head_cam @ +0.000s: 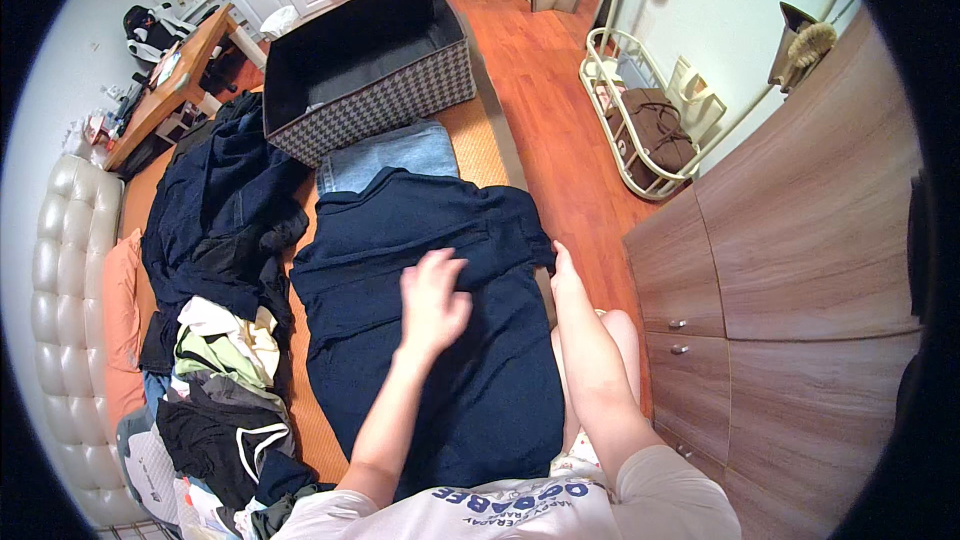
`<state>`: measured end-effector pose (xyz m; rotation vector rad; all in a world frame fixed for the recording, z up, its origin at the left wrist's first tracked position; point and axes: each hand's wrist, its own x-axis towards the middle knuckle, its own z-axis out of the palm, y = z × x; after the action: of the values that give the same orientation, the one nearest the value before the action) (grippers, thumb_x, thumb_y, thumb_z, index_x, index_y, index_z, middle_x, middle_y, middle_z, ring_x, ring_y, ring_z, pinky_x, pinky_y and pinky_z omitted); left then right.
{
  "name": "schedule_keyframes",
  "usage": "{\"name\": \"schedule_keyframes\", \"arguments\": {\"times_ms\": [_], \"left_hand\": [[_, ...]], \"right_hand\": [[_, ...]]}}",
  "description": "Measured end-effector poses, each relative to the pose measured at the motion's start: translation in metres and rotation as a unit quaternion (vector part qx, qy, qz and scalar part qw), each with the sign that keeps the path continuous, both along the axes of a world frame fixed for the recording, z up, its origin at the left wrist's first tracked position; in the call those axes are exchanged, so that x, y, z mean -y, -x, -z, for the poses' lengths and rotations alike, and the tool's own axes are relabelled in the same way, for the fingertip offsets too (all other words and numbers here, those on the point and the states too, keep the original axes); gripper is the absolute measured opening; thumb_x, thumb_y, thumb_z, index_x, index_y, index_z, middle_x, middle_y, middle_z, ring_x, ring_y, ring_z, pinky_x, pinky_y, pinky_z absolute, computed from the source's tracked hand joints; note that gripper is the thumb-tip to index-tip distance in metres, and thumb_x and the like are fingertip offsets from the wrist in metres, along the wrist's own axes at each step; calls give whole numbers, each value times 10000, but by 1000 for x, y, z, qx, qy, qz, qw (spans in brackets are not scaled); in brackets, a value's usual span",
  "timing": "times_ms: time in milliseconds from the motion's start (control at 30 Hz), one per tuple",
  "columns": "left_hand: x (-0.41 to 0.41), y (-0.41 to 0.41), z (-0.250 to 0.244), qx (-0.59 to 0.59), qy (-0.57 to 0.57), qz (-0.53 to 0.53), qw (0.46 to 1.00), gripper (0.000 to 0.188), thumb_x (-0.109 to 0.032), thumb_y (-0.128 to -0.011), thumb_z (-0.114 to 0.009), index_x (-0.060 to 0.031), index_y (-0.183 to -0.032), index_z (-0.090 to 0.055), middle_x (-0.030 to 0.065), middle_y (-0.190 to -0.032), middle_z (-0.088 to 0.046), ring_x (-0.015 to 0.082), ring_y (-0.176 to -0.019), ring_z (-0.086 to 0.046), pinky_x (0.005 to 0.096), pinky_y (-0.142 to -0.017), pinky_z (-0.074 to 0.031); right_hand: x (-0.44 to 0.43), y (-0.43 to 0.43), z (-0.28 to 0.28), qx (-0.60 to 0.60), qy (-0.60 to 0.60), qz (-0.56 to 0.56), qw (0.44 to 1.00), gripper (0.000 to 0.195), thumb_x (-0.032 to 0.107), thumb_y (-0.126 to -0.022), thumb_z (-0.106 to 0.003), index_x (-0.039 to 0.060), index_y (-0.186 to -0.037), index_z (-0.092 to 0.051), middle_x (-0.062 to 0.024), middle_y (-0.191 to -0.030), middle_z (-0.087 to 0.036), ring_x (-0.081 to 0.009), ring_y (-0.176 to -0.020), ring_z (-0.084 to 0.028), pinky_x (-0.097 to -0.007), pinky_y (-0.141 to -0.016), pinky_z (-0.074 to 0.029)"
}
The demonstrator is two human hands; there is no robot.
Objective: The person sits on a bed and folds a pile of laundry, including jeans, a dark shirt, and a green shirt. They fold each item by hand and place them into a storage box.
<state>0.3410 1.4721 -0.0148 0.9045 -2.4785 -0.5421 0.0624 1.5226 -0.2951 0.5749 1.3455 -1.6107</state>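
Note:
A dark navy garment, apparently a shirt (450,397), lies spread out on the woven mat of the bed in front of me. My left hand (435,304) is over its middle, slightly blurred, fingers apart and holding nothing. Whether it touches the cloth is unclear. At the garment's right edge, my right hand (562,264) is against the short sleeve (538,229). Its fingers are partly hidden, so a grip cannot be made out. Folded light-blue denim (405,154) lies just beyond the garment, partly covered by it.
A houndstooth fabric storage box (390,94) stands open at the far end of the bed. Dark clothes (217,202) and a mixed clothing pile (225,390) line the left side. Wooden cabinets (795,277) rise on the right. A rack base (637,157) holds a brown bag.

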Motion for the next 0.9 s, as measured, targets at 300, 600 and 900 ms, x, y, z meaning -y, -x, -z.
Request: {"name": "schedule_keyframes", "arguments": {"times_ms": [300,600,900], "left_hand": [[-11,35,44,60,-148,42,986,683,-364,-834,-654,-176,-1441,-401,107,-1551,-291,294,-1450,-237,669,-1100,-149],[12,-96,-34,-579,-386,-88,713,948,-394,-786,-724,-173,-1524,-171,102,-1513,-349,253,-1383,-354,410,-1077,-326],[67,-227,123,-629,-452,-372,512,289,-75,-809,-725,-24,-1075,-622,94,-1087,-653,228,-1024,-602,423,-962,-443]], "right_hand": [[2,57,-140,44,219,265,938,345,247,-865,-666,31,-1133,-651,-110,-1232,-626,-304,-1152,-564,-516,-1057,-395],[40,-174,-311,-729,39,-241,640,336,51,-876,-511,-13,-1188,-619,-221,-1202,-617,-328,-1130,-587,-386,-974,-448],[35,-234,-217,-816,-30,-494,298,632,117,-766,-581,165,-1386,-470,-81,-1367,-477,-265,-1317,-385,-613,-1116,-197]]}}
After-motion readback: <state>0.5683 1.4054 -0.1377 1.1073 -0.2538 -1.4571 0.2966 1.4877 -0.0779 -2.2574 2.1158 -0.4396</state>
